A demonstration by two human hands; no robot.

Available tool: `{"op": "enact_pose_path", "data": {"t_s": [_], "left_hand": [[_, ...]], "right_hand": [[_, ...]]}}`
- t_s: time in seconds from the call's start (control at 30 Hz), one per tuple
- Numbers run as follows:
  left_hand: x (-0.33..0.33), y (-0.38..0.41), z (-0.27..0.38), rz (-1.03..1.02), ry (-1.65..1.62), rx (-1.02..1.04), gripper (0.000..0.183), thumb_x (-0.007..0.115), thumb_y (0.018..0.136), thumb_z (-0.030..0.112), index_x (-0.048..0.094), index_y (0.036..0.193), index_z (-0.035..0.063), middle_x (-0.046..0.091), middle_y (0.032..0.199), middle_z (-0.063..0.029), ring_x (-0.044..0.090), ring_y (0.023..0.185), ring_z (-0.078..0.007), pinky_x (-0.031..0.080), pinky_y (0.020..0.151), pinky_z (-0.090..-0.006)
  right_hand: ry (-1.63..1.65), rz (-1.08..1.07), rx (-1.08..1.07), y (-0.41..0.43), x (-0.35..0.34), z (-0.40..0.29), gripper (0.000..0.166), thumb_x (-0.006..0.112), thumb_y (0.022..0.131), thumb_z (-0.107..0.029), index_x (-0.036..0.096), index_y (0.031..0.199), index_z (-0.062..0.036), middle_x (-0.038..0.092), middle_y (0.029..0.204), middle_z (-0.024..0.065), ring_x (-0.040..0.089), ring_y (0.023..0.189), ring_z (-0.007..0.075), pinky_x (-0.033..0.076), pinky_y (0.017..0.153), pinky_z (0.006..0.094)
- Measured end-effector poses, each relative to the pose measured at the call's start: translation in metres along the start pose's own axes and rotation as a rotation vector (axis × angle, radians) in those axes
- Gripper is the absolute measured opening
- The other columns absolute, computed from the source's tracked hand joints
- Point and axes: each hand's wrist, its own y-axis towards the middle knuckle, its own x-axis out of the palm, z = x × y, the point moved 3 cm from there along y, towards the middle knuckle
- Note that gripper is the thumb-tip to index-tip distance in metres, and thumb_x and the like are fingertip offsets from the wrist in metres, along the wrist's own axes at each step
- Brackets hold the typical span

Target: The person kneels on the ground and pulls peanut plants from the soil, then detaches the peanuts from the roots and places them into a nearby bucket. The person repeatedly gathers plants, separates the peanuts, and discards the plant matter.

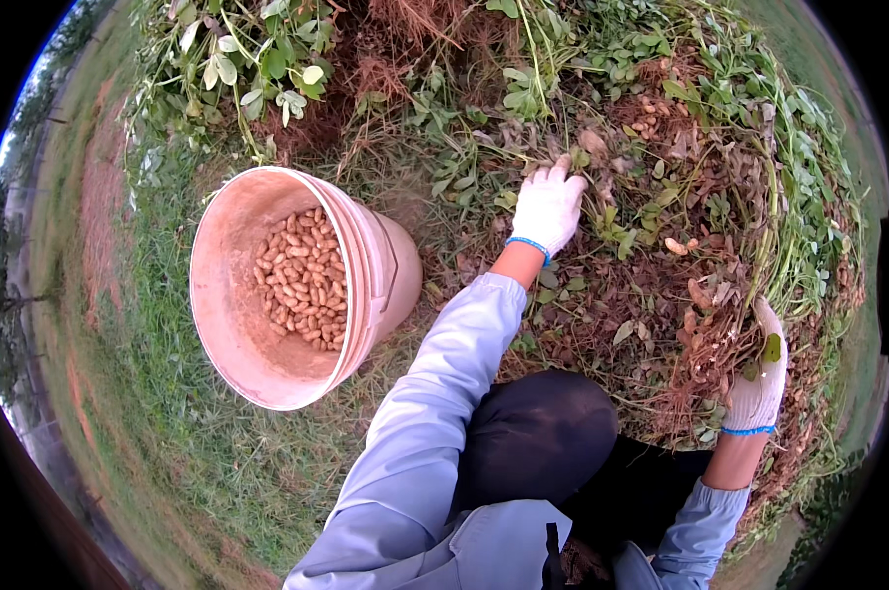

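My left hand (551, 206), in a white knit glove with a blue cuff, reaches palm down to the dry leaves and vines in the middle. Its fingertips are among the litter, and whether they pinch anything is hidden. At the right, my right hand (765, 376), gloved alike, is closed around the stems of an uprooted peanut plant (698, 369). Roots and several pods hang toward my knee, while its green stems run upward. Left of my left arm, a pinkish-white plastic bucket (219, 332) leans its mouth toward me, with many peanuts (304, 284) inside.
Pulled peanut plants (267, 59) with reddish roots lie heaped at the top. More leafy vines (805, 169) line the right side. Loose peanuts (679, 245) lie on the leaf litter between my hands. Grass (216, 457) covers the left ground. My dark-trousered knee (544, 435) is below.
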Motion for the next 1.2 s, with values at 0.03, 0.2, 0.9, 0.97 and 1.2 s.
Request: {"op": "enact_pose_path", "data": {"t_s": [0.03, 0.2, 0.9, 0.97, 1.2], "left_hand": [[0.015, -0.004, 0.007, -0.108, 0.119, 0.059, 0.027, 0.061, 0.091, 0.019, 0.069, 0.115, 0.0132, 0.053, 0.149, -0.0197, 0.059, 0.124, -0.0355, 0.044, 0.108, -0.0518], [0.037, -0.038, 0.009, -0.382, 0.234, 0.025, 0.037, 0.064, 0.086, 0.022, 0.064, 0.121, 0.0122, 0.04, 0.159, -0.0239, 0.06, 0.126, -0.0338, 0.037, 0.113, -0.0565], [0.026, -0.145, -0.01, -0.58, 0.25, -0.221, 0.059, 0.065, 0.087, 0.037, 0.055, 0.136, 0.0068, 0.072, 0.105, -0.0179, 0.07, 0.099, -0.0353, 0.056, 0.086, -0.0496], [-0.002, -0.135, -0.007, -0.577, 0.086, -0.215, 0.052, 0.067, 0.086, 0.037, 0.06, 0.13, 0.0095, 0.071, 0.11, -0.0189, 0.07, 0.103, -0.0359, 0.056, 0.09, -0.0484], [-0.075, -0.215, -0.022, 0.09, -0.163, -0.237, 0.06, 0.074, 0.084, 0.03, 0.054, 0.138, 0.0117, 0.056, 0.144, -0.0154, 0.066, 0.11, -0.034, 0.057, 0.089, -0.0445]], "right_hand": [[-0.007, 0.005, 0.016, 0.001, 0.002, -0.001, 0.029, 0.063, 0.1, -0.019, 0.064, 0.121, 0.0001, 0.073, 0.109, 0.0153, 0.074, 0.089, 0.0285, 0.063, 0.075, 0.0399], [-0.035, 0.013, -0.025, -0.004, 0.005, -0.005, 0.028, 0.065, 0.099, -0.02, 0.066, 0.12, -0.0007, 0.074, 0.11, 0.0135, 0.074, 0.09, 0.0279, 0.063, 0.076, 0.0377], [-0.04, -0.027, -0.151, 0.004, -0.023, -0.008, 0.036, 0.063, 0.101, -0.022, 0.064, 0.128, 0.0004, 0.072, 0.117, 0.0153, 0.073, 0.098, 0.0282, 0.062, 0.081, 0.0394], [0.008, -0.047, -0.095, -0.003, -0.013, -0.01, 0.036, 0.063, 0.1, -0.023, 0.065, 0.128, 0.0003, 0.072, 0.116, 0.0156, 0.073, 0.097, 0.0278, 0.062, 0.081, 0.0393], [-0.048, 0.037, -0.159, -0.011, -0.015, -0.014, 0.039, 0.062, 0.101, -0.024, 0.063, 0.13, 0.0015, 0.072, 0.118, 0.016, 0.072, 0.101, 0.028, 0.062, 0.084, 0.0395]]}}
